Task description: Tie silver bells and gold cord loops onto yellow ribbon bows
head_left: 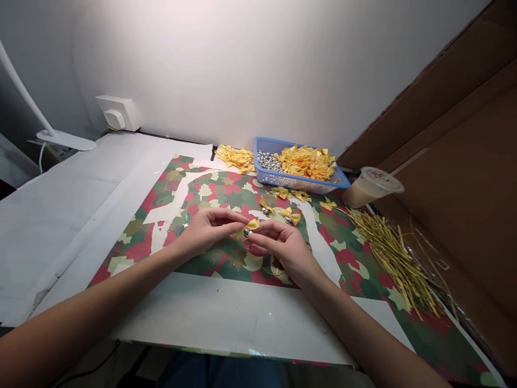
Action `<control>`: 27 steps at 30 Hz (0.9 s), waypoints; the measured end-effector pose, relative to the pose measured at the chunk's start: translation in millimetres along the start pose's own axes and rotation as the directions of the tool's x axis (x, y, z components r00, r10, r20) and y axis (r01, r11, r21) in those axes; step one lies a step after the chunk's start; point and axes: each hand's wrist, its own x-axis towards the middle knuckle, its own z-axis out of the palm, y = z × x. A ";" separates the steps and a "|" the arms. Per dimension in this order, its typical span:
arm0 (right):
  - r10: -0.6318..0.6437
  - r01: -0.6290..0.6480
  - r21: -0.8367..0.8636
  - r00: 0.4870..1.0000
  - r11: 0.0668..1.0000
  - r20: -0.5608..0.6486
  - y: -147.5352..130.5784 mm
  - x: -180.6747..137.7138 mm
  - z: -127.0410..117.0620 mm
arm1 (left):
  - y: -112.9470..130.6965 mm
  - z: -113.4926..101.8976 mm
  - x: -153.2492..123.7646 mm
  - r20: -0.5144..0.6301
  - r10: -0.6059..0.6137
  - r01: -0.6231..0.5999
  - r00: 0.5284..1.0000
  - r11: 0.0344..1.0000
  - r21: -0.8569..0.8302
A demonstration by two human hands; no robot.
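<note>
Between my two hands, above the middle of the patterned sheet, is a small yellow ribbon bow [253, 223] with a silver bell [247, 233] at its front. My left hand [204, 230] pinches the bow's left side between thumb and fingers. From the other side, my right hand [285, 243] closes its thumb and fingertips around the bell and bow. Just beyond my right hand lie two yellow bows with bells, one a nearer bow [294, 218] and one a farther bow [267, 206]. Part of a thin clear round item shows beneath my right hand.
A blue basket [258, 175] at the back holds silver bells [268, 161] and yellow bows [305, 160]. More loose bows [236, 157] lie to its left. A lidded drink cup [371, 188] with a straw and a bundle of gold stems [391, 258] are right, beside cardboard [456, 188].
</note>
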 end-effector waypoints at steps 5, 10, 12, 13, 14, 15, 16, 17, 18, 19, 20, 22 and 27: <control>-0.008 0.008 0.049 1.000 0.999 0.008 2.6 1.6 -1.6 | -1.9 -0.7 0.3 0.009 0.011 -0.011 1.000 1.000 0.016; -0.012 0.012 0.068 1.000 0.998 0.004 3.1 2.4 -1.6 | -4.2 0.5 -0.1 0.004 0.013 -0.013 1.000 1.000 0.010; -0.013 0.012 0.068 1.000 0.998 0.009 2.8 2.4 -0.9 | -4.5 0.8 -0.3 0.005 0.009 -0.009 1.000 1.000 -0.001; -0.015 0.014 0.069 1.000 0.998 0.011 2.7 2.3 -0.6 | -4.6 0.8 -0.3 0.006 0.007 -0.007 1.000 1.000 -0.004; -0.016 0.015 0.070 1.000 0.997 0.011 2.6 2.2 -0.3 | -4.4 0.7 -0.4 0.008 0.007 -0.007 1.000 1.000 -0.005; -0.016 0.015 0.069 1.000 0.997 0.011 2.6 2.1 -0.1 | -4.2 0.4 -0.5 0.012 0.008 -0.008 1.000 1.000 -0.001; -0.016 0.016 0.068 1.000 0.998 0.010 2.7 1.9 0.0 | -4.0 0.1 -0.6 0.015 0.011 -0.012 1.000 1.000 0.006; -0.017 0.016 0.063 1.000 0.998 0.010 2.7 1.8 0.0 | -3.7 -0.4 -0.6 0.019 0.016 -0.016 1.000 1.000 0.018; -0.019 0.018 0.055 1.000 0.998 0.009 2.8 1.6 0.1 | -3.6 -0.8 -0.7 0.025 0.021 -0.022 0.999 0.999 0.031; -0.023 0.023 0.045 1.000 0.999 0.008 2.7 1.5 0.1 | -3.5 -1.2 -0.7 0.033 0.028 -0.029 0.999 0.999 0.044; -0.029 0.028 0.033 1.000 0.999 0.005 2.4 1.5 0.0 | -3.5 -1.6 -0.6 0.041 0.033 -0.035 0.999 0.998 0.054; -0.045 0.045 0.005 0.999 0.999 -0.001 1.4 1.8 -0.4 | -4.0 -2.1 -0.2 0.048 0.036 -0.038 0.998 0.997 0.060; -0.034 0.039 -0.148 0.999 0.988 0.041 0.6 3.7 -4.6 | -6.4 -4.1 2.0 -0.001 0.003 -0.003 1.000 1.000 0.015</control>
